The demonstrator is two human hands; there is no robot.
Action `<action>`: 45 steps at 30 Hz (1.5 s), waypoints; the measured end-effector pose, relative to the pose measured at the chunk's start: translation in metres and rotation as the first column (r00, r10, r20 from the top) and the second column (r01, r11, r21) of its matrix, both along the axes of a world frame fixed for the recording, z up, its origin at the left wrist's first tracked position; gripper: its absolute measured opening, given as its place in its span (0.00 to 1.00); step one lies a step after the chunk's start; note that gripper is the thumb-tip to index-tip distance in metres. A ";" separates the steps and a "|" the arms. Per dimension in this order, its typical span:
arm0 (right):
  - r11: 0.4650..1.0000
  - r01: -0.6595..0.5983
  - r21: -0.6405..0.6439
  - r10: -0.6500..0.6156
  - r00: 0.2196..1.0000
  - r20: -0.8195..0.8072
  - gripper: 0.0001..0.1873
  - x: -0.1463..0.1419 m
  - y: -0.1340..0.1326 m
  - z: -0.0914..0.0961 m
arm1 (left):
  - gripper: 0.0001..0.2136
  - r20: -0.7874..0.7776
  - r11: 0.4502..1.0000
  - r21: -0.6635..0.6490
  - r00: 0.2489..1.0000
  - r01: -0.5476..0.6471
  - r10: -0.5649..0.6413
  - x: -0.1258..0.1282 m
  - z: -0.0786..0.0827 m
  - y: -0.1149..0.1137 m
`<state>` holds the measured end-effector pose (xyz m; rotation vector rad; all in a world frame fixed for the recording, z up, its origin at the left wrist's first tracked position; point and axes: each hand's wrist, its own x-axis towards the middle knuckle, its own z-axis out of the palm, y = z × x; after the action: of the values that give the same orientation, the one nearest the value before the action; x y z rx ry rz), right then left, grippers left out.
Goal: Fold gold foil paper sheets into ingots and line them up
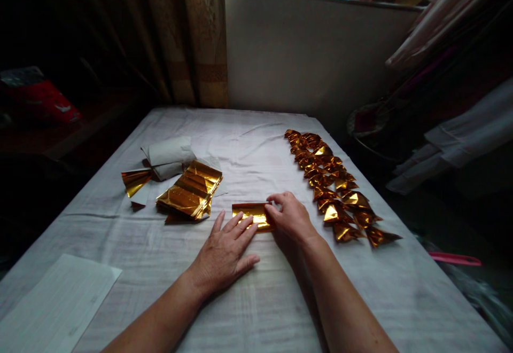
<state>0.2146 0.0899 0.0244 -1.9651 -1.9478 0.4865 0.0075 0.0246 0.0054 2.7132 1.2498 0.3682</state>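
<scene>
A sheet of gold foil paper [249, 210] lies on the cloth-covered table in front of me, apparently folded or rolled into a narrow strip. My left hand [225, 246] rests flat with fingers spread, its fingertips on the near edge of the strip. At the strip's right end, my right hand [292, 217] pinches the foil between thumb and fingers. Left of my hands sits a stack of gold foil sheets [190, 190]. To the right, folded gold foil pieces [316, 163] stand in two nested rows.
The table's white cloth [248, 299] is slightly wrinkled. Pale paper [168, 153] lies behind the foil stack, with a fanned gold piece [136, 182] beside it. A white sheet [60, 299] is at the near left. Curtain [204, 38] and wall [300, 48] border the far edge; clothes [460, 134] hang at right.
</scene>
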 end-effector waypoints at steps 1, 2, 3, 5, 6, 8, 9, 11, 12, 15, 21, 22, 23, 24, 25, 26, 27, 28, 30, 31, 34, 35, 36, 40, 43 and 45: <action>1.000 -0.010 -0.030 0.010 1.000 0.011 0.10 0.000 0.004 0.003 | 0.28 0.001 1.000 0.001 1.000 0.003 -0.003 0.000 0.000 0.000; 0.998 -0.017 -0.055 0.018 1.000 0.014 0.08 0.001 0.007 0.005 | 0.28 0.000 1.000 0.001 1.000 0.005 -0.005 0.000 0.000 0.000; 0.997 -0.024 -0.074 0.024 1.000 0.009 0.07 0.001 0.009 0.007 | 0.28 -0.001 1.000 0.001 1.000 0.005 -0.005 0.000 -0.001 0.000; 0.993 -0.047 -0.107 0.042 0.998 -0.042 0.06 0.003 0.013 0.007 | 0.29 -0.002 1.000 0.007 1.000 0.002 -0.002 0.000 -0.002 0.000; 0.991 -0.062 -0.116 0.052 0.995 -0.088 0.06 0.004 0.014 0.006 | 0.29 0.001 1.000 0.016 1.000 0.002 -0.002 -0.001 -0.002 -0.001; 0.988 -0.094 -0.120 0.065 0.973 -0.223 0.06 0.008 0.014 0.003 | 0.28 0.029 0.998 0.056 1.000 -0.002 0.001 -0.001 -0.004 -0.001; 0.986 -0.115 -0.123 0.072 0.948 -0.309 0.06 0.011 0.014 0.002 | 0.28 0.062 0.996 0.087 0.998 -0.019 0.014 -0.002 -0.005 0.000; 0.975 -0.180 -0.132 0.091 0.859 -0.503 0.07 0.016 0.012 0.000 | 0.27 0.176 0.982 0.150 0.981 -0.114 0.087 -0.005 -0.007 0.003; 0.966 -0.220 -0.133 0.099 0.798 -0.595 0.08 0.018 0.010 0.001 | 0.27 0.252 0.968 0.168 0.957 -0.187 0.141 -0.007 -0.009 0.006; 0.940 -0.314 -0.132 0.106 0.638 -0.762 0.12 0.023 0.006 0.006 | 0.28 0.471 0.915 0.122 0.834 -0.384 0.287 -0.012 -0.012 0.014; 0.933 -0.346 -0.094 0.115 0.536 -0.836 0.14 0.021 0.004 0.016 | 0.25 0.632 0.888 -0.212 0.636 -0.408 0.443 -0.017 -0.013 0.020; 0.934 -0.346 -0.090 0.117 0.534 -0.837 0.14 0.020 0.004 0.017 | 0.24 0.639 0.872 -0.278 0.600 -0.402 0.481 -0.017 -0.012 0.020; 0.934 -0.345 -0.091 0.116 0.536 -0.836 0.14 0.020 0.004 0.017 | 0.23 0.645 0.856 -0.338 0.567 -0.391 0.513 -0.017 -0.011 0.019; 0.933 -0.346 -0.096 0.114 0.540 -0.834 0.14 0.019 0.004 0.016 | 0.22 0.649 0.842 -0.386 0.537 -0.378 0.539 -0.016 -0.010 0.019; 0.932 -0.347 -0.104 0.110 0.544 -0.832 0.14 0.018 0.004 0.015 | 0.20 0.655 0.829 -0.419 0.510 -0.370 0.558 -0.016 -0.009 0.019; 0.931 -0.348 -0.112 0.105 0.547 -0.831 0.15 0.018 0.004 0.015 | 0.19 0.661 0.819 -0.437 0.485 -0.373 0.573 -0.016 -0.008 0.019; 0.929 -0.350 -0.120 0.099 0.548 -0.831 0.15 0.017 0.003 0.014 | 0.18 0.669 0.810 -0.443 0.460 -0.385 0.584 -0.015 -0.007 0.019; 0.927 -0.352 -0.129 0.091 0.546 -0.833 0.16 0.015 0.003 0.013 | 0.16 0.677 0.803 -0.441 0.438 -0.401 0.591 -0.014 -0.005 0.020; 0.922 -0.357 -0.150 0.071 0.537 -0.841 0.16 0.013 0.002 0.013 | 0.14 0.698 0.800 -0.428 0.409 -0.420 0.588 -0.012 -0.002 0.020; 0.919 -0.362 -0.159 0.062 0.530 -0.846 0.16 0.012 0.002 0.013 | 0.13 0.707 0.804 -0.420 0.403 -0.420 0.581 -0.011 0.000 0.020; 0.914 -0.368 -0.170 0.043 0.506 -0.862 0.16 0.010 0.002 0.014 | 0.11 0.725 0.818 -0.403 0.403 -0.410 0.559 -0.010 0.004 0.020; 0.914 -0.368 -0.170 0.042 0.504 -0.863 0.16 0.010 0.002 0.014 | 0.11 0.727 0.822 -0.399 0.406 -0.407 0.554 -0.009 0.004 0.020; 0.915 -0.365 -0.170 0.044 0.510 -0.859 0.16 0.009 0.002 0.015 | 0.11 0.727 0.824 -0.396 0.411 -0.405 0.551 -0.009 0.005 0.020; 0.922 -0.343 -0.179 0.057 0.579 -0.813 0.18 0.009 0.002 0.016 | 0.11 0.717 0.817 -0.407 0.412 -0.408 0.563 -0.010 0.004 0.020; 0.922 -0.342 -0.182 0.060 0.590 -0.805 0.19 0.009 0.001 0.017 | 0.12 0.716 0.811 -0.419 0.400 -0.410 0.572 -0.010 0.004 0.020; 0.921 -0.345 -0.182 0.060 0.587 -0.807 0.19 0.009 0.001 0.018 | 0.11 0.717 0.813 -0.412 0.405 -0.411 0.567 -0.010 0.004 0.020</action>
<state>0.2239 0.0906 0.0421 -1.2572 -1.5249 1.5368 -0.0029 0.0446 0.0090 1.5145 1.5752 1.3352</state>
